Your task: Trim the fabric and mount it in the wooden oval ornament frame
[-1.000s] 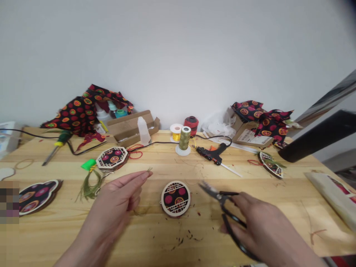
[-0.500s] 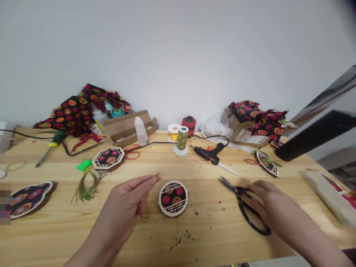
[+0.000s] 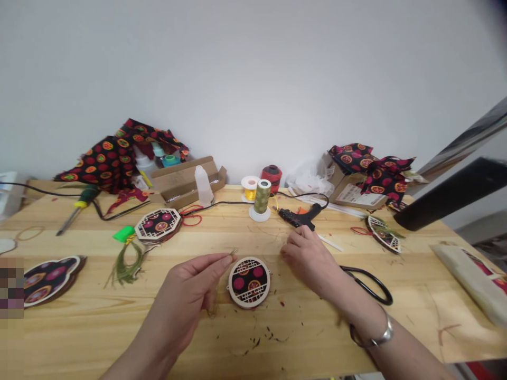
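My left hand pinches a thin strand of olive-green thread between thumb and forefinger, its tip poking out past the fingers. Just right of it lies a round ornament with a cream lattice frame over black and red patterned cloth. My right hand hovers beyond the ornament, just in front of the glue gun, fingers curled together; whether anything is between them is hidden. Partly under the right forearm lie black-handled scissors, blades covered. A spool of olive thread stands at the back.
A black glue gun with a white stick lies behind my right hand. An octagonal ornament and a green tassel are at left, with a screwdriver beyond. Cardboard boxes stand along the wall. A black roll leans at right.
My right hand has left the scissors and moved left towards the middle, its fingers now curled. My left hand keeps its pinch on the thread. The view has shifted slightly.
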A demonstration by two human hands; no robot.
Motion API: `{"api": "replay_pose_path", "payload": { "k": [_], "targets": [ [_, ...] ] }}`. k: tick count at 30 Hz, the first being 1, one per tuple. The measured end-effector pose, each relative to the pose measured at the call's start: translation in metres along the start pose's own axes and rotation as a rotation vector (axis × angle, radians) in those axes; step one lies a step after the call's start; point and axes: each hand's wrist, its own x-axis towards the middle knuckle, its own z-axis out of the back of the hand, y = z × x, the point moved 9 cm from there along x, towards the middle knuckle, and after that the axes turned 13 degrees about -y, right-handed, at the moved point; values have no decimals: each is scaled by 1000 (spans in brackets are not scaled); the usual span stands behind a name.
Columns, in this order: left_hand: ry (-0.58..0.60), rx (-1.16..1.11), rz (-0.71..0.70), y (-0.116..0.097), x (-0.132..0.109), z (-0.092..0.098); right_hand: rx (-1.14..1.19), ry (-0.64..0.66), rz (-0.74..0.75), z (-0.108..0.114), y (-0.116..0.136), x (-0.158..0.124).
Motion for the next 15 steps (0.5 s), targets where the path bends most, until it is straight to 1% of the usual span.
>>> {"api": "replay_pose_path", "payload": {
  "k": [6, 10, 12, 15],
  "targets": [
    [11, 10, -9, -1, -1, -5, -3, 7, 18, -1, 4, 3],
    [10, 8, -21, -2, 0, -4, 27, 27, 7, -1, 5, 3],
    [7, 2, -20, -2, 0, -4, 55, 34, -6, 6, 6, 4],
    [21, -12, -17, -3, -2, -7, 147, 63, -52, 22, 10, 7]
  ]
}}
